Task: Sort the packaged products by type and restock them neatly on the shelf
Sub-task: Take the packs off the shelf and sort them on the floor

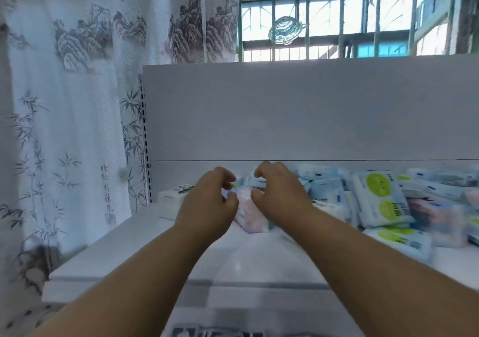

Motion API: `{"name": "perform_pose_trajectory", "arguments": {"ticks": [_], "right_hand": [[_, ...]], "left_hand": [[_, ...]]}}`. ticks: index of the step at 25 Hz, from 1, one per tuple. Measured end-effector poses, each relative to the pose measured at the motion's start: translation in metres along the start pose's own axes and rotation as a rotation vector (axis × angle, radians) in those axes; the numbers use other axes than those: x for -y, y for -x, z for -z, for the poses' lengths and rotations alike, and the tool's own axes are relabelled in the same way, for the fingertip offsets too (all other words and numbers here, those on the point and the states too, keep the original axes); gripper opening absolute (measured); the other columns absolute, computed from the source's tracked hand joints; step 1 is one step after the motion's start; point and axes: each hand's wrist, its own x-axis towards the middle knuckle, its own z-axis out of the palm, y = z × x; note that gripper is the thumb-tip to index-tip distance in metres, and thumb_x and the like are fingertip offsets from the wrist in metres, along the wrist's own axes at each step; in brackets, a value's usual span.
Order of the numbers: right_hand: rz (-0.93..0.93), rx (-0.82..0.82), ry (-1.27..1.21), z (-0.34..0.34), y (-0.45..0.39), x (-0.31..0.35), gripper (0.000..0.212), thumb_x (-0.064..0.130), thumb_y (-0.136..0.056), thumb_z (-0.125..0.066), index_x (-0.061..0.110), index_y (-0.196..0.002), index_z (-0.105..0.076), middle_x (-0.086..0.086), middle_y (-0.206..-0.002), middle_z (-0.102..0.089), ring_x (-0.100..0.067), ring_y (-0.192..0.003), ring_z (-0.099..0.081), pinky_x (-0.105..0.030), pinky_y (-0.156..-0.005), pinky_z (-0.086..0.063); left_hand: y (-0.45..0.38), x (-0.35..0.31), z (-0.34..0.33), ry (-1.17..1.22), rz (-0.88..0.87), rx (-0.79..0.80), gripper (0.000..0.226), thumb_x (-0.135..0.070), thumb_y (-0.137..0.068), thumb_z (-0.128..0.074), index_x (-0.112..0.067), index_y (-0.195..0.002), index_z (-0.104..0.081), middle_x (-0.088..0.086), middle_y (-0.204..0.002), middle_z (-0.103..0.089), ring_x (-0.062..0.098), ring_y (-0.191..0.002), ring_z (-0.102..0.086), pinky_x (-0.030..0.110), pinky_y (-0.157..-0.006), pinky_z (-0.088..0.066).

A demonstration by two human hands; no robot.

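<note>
Gripping pink pkg (248, 215) btwn left hand (207, 202) & right hand (278, 196) on shelf (248, 264).

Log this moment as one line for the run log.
left hand and right hand: both on pink-and-white pack | shelf: unsorted packs piled right

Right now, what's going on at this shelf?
A person is sorting packs on a white shelf. Both hands, left hand and right hand, are curled around a pink pack near the shelf's middle. A jumbled pile of blue and green-dot packs lies to the right. A white pack sits at the left end.
</note>
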Motion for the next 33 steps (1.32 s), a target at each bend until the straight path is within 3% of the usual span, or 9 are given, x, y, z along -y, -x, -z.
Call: {"name": "perform_pose_trajectory", "arguments": {"ticks": [8,12,17,19,23,25,29,31,33], "right_hand": [[-0.103,0.386,0.678,-0.049,-0.1,-0.03,0.049,0.019,-0.086,-0.06,0.021,-0.131,-0.041,-0.009,-0.124,-0.048,-0.031,-0.114,-0.049,-0.043,-0.09,-0.041],[-0.079,0.222,0.727,-0.06,-0.107,-0.033,0.037,0.014,-0.086,-0.058,0.015,-0.121,-0.048,-0.008,-0.118,-0.056,-0.03,-0.109,-0.055,-0.038,-0.083,-0.04],[0.116,-0.232,0.275,-0.068,-0.11,-0.006,0.023,0.011,-0.091,-0.052,0.013,-0.113,-0.056,-0.009,-0.104,-0.062,-0.029,-0.091,-0.058,-0.036,-0.071,-0.044],[0.12,-0.205,-0.068,-0.084,-0.111,0.012,0.019,0.015,-0.093,-0.05,0.015,-0.108,-0.062,-0.004,-0.099,-0.065,-0.022,-0.089,-0.06,-0.035,-0.074,-0.049],[-0.227,-0.136,-0.849,-0.109,-0.133,0.036,0.03,-0.005,-0.089,-0.039,0.012,-0.091,-0.065,-0.011,-0.093,-0.068,-0.03,-0.093,-0.067,-0.042,-0.083,-0.058],[-0.202,-0.06,-0.628,-0.119,-0.147,0.031,0.032,-0.009,-0.085,-0.042,0.01,-0.095,-0.066,-0.01,-0.1,-0.067,-0.028,-0.098,-0.064,-0.04,-0.087,-0.056],[-0.022,0.37,0.44,-0.138,-0.163,0.012,0.036,0.002,-0.086,-0.053,0.011,-0.12,-0.055,-0.01,-0.12,-0.057,-0.029,-0.104,-0.055,-0.039,-0.09,-0.05],[-0.062,0.477,0.559,-0.145,-0.166,0.006,0.032,0.009,-0.086,-0.057,0.011,-0.118,-0.052,-0.012,-0.119,-0.057,-0.03,-0.104,-0.054,-0.039,-0.086,-0.049],[-0.071,0.497,0.598,-0.148,-0.171,0.004,0.03,0.014,-0.087,-0.058,0.013,-0.117,-0.051,-0.01,-0.119,-0.058,-0.03,-0.109,-0.052,-0.038,-0.084,-0.046]], "left_hand": [[-0.087,0.061,-0.039,0.047,-0.004,0.151,0.026,-0.021,-0.087,-0.059,-0.03,-0.111,-0.054,-0.012,-0.105,-0.057,0.01,-0.087,-0.058,0.027,-0.079,-0.045],[-0.095,0.069,-0.064,0.272,0.105,0.168,0.022,-0.019,-0.088,-0.058,-0.03,-0.108,-0.056,-0.012,-0.104,-0.061,0.004,-0.084,-0.059,0.024,-0.074,-0.043],[-0.119,0.07,-0.063,0.969,0.639,0.211,0.041,-0.05,-0.086,-0.064,-0.02,-0.112,-0.058,0.005,-0.11,-0.065,0.02,-0.098,-0.067,0.039,-0.088,-0.055],[-0.128,0.071,-0.052,1.226,0.665,0.168,0.034,-0.043,-0.091,-0.063,-0.014,-0.11,-0.062,0.009,-0.105,-0.069,0.025,-0.097,-0.069,0.038,-0.079,-0.058],[-0.139,0.097,-0.031,1.323,0.592,-0.055,0.027,-0.029,-0.094,-0.063,-0.015,-0.117,-0.057,0.01,-0.111,-0.067,0.03,-0.1,-0.067,0.044,-0.074,-0.058],[-0.142,0.117,-0.024,1.311,0.657,-0.136,0.017,-0.034,-0.097,-0.057,-0.021,-0.109,-0.057,0.007,-0.109,-0.065,0.027,-0.096,-0.067,0.045,-0.073,-0.057],[-0.134,0.128,-0.012,1.447,0.759,-0.139,0.028,-0.046,-0.097,-0.051,-0.022,-0.106,-0.063,0.005,-0.094,-0.075,0.025,-0.08,-0.073,0.041,-0.062,-0.059],[-0.128,0.121,-0.01,1.521,0.721,-0.081,0.027,-0.045,-0.096,-0.053,-0.02,-0.1,-0.063,0.003,-0.079,-0.076,0.022,-0.072,-0.074,0.038,-0.058,-0.059],[-0.125,0.122,-0.016,1.43,0.65,-0.091,0.018,-0.033,-0.093,-0.062,-0.019,-0.104,-0.062,0.006,-0.09,-0.076,0.023,-0.078,-0.074,0.04,-0.062,-0.06]]}}
